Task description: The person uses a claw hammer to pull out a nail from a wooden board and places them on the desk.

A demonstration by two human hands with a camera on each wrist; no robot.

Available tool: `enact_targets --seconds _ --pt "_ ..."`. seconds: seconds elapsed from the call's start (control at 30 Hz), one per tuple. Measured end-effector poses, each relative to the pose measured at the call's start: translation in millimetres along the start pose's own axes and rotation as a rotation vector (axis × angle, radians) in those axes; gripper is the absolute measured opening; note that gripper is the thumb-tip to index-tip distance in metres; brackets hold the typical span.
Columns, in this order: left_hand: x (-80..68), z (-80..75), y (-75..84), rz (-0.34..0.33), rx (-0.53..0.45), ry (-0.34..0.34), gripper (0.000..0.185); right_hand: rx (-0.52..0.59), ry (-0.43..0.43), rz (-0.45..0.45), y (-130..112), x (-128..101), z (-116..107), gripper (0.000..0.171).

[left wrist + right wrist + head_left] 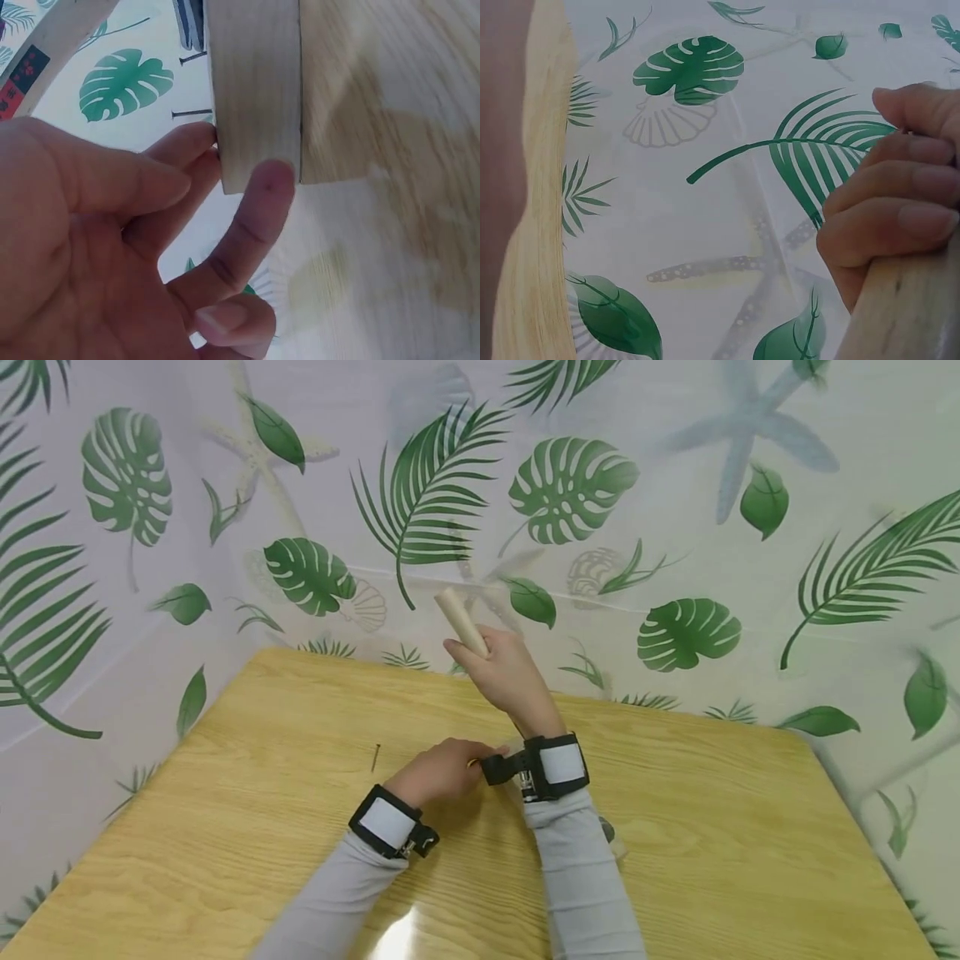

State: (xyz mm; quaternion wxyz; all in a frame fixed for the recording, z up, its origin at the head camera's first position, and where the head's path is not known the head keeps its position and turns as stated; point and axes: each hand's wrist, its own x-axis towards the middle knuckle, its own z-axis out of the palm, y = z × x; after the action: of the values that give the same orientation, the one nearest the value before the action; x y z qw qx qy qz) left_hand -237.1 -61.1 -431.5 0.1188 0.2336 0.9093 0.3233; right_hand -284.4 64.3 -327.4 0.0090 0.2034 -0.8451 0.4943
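My right hand [517,681] grips the pale wooden handle [461,622] of a hammer, its bare end tilted up and away. In line with it, a dark grey piece [606,828], which looks like the hammer head, shows beside the right forearm. At the table's middle my left hand [450,768] holds a pale wooden block [259,90], one finger flat on its near face. Two nails [191,114] stand out from the block's edge. Crossing the corner of the left wrist view is a wooden bar [64,45] with a red and black label.
A single nail [375,757] is on the wooden table [225,827], left of my left hand. Behind the table hangs a white cloth [465,468] with green leaf prints. Dark grey metal [190,22] shows beside the block in the left wrist view.
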Motion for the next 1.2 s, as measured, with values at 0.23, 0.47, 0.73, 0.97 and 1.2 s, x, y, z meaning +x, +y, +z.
enact_targets --seconds 0.23,0.47,0.73,0.97,1.2 --pt "3.9 -0.2 4.6 0.037 0.035 0.005 0.036 0.173 -0.105 0.068 9.3 11.8 -26.9 0.042" --pt "2.3 3.3 6.4 0.054 0.000 -0.011 0.043 0.339 -0.151 0.030 27.3 17.4 -51.7 0.044" --pt "0.9 6.3 7.5 0.069 0.007 -0.006 0.042 0.370 -0.179 0.001 29.1 15.4 -51.2 0.042" --pt "3.0 7.3 4.1 0.060 0.009 -0.001 0.040 0.392 -0.170 -0.027 25.9 12.9 -51.8 0.043" --pt "3.9 7.2 -0.1 0.052 0.027 0.023 0.038 0.495 -0.067 -0.126 18.4 13.8 -51.9 0.045"
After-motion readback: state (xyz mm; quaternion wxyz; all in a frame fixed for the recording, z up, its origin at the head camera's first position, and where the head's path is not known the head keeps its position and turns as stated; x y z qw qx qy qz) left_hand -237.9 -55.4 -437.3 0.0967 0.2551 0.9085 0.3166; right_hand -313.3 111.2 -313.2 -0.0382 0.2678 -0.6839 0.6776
